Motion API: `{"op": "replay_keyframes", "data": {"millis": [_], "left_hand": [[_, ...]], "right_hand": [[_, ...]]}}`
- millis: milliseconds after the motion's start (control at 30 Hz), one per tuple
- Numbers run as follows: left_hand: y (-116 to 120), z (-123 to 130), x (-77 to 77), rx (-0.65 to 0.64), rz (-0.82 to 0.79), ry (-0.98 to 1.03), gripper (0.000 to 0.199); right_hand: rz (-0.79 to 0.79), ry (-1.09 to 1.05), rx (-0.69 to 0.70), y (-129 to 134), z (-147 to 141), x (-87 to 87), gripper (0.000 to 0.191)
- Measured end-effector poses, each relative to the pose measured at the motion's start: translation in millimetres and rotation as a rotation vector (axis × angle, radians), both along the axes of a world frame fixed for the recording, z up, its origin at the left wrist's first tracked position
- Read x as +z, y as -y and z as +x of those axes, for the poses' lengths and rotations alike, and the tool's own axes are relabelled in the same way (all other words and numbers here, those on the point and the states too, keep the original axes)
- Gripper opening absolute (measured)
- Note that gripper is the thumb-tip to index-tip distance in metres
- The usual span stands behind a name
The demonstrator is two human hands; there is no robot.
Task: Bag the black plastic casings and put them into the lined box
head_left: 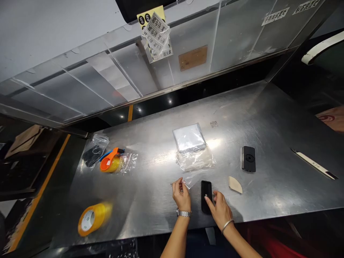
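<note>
- L hand and R hand were found apart, both low over near edge of stainless steel table.
- L hand: fingertips were pinched on a strip of clear plastic film; film ran right, twd black phone-shaped slab. Metal-link watch noted on L wrist.
- R hand: held open, index finger laid on slab; no full grip was seen. Metal bangle noted on R wrist.
- Slab was lying flat between hands, long axis approx. near-far, slightly tilted. R hand was nearer and in contact; L hand was just beside it, not touching.
- Far of hands: white pad in clear poly bag, w/ loose clear bag at its near side.
- To R: black square unit, beige wedge-shaped piece, long white strip.
- To L: orange tape dispenser, clear bag w/ dark item, amber tape roll.
</note>
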State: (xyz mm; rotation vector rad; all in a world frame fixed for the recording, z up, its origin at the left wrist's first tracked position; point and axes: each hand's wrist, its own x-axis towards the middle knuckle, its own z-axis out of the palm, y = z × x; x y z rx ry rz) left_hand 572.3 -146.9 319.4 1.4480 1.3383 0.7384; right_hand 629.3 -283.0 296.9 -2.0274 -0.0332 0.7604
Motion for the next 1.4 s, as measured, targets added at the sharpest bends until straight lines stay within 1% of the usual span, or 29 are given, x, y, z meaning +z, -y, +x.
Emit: {"op": "replay_keyframes", "data": {"millis": [67,133,200,267,367,433,500,567,667,767,867,933,967,1100,1133,1167,1267,1333,1400], "left_hand": [[-1.6,1.3,2.0,-0.026,0.046,-0.009,0.024],[-1.5,2.8,0.8,-0.057,0.069,-0.022,0.019],[-1.0,3.5,-2.8,-0.079,0.074,-0.043,0.017],[-0.6,3.5,-7.1,-0.093,0.061,-0.069,0.015],[0.3,3.4,-11.9,-0.109,-0.001,-0.101,0.014],[2.3,5.1,-14.0,-0.114,-0.067,-0.107,0.015],[6.5,9.7,-16.3,-0.11,-0.143,-0.097,0.018],[13.4,17.6,-19.7,-0.107,-0.227,-0.077,0.023],[26.5,32.7,-26.0,-0.107,-0.338,-0.039,0.029],[35.5,43.2,-30.5,-0.106,-0.363,-0.014,0.03],[35.2,43.7,-29.8,-0.097,-0.301,-0.031,0.03],[32.5,40.8,-26.4,-0.085,-0.223,-0.063,0.027],[31.4,39.3,-24.0,-0.084,-0.177,-0.081,0.026],[27.1,36.3,-11.1,-0.139,0.005,-0.141,0.021],[24.1,35.9,-7.4,-0.155,0.052,-0.153,0.022],[19.5,35.2,-3.7,-0.164,0.103,-0.167,0.023],[-0.8,31.9,5.0,-0.165,0.284,-0.209,0.027],[-12.7,30.3,6.0,-0.211,0.404,-0.23,0.028],[-16.1,29.9,1.5,-0.331,0.492,-0.246,0.027]], "right_hand": [[-0.041,0.017,0.053,5.8,2.5,-4.0,0.03],[-0.059,0.004,0.093,9.8,5.2,-6.6,0.017],[-0.063,-0.028,0.103,14.3,10.6,-8.2,0.009],[-0.05,-0.081,0.092,19.5,19.0,-9.3,0.007],[0.032,-0.227,0.082,26.5,32.9,-9.7,0.014],[0.125,-0.374,0.088,30.0,38.5,-7.2,0.017],[0.227,-0.534,0.096,33.1,38.9,-1.6,0.017],[0.322,-0.676,0.102,35.5,33.7,5.7,0.019],[0.428,-0.844,0.115,35.4,18.4,14.1,0.027],[0.474,-0.947,0.125,30.3,2.9,15.6,0.031],[0.501,-0.967,0.095,26.8,-2.3,14.2,0.035],[0.532,-0.959,0.06,27.2,0.1,14.1,0.044],[0.537,-0.912,0.06,27.8,1.9,14.5,0.048],[0.448,-0.575,0.163,28.3,6.0,18.4,0.052],[0.426,-0.529,0.187,28.2,6.4,20.5,0.053],[0.42,-0.522,0.198,28.4,7.0,23.4,0.053],[0.466,-0.524,0.237,32.8,11.1,36.0,0.047],[0.51,-0.496,0.276,38.5,14.6,43.8,0.046],[0.531,-0.443,0.301,44.8,17.1,46.5,0.047]]}}
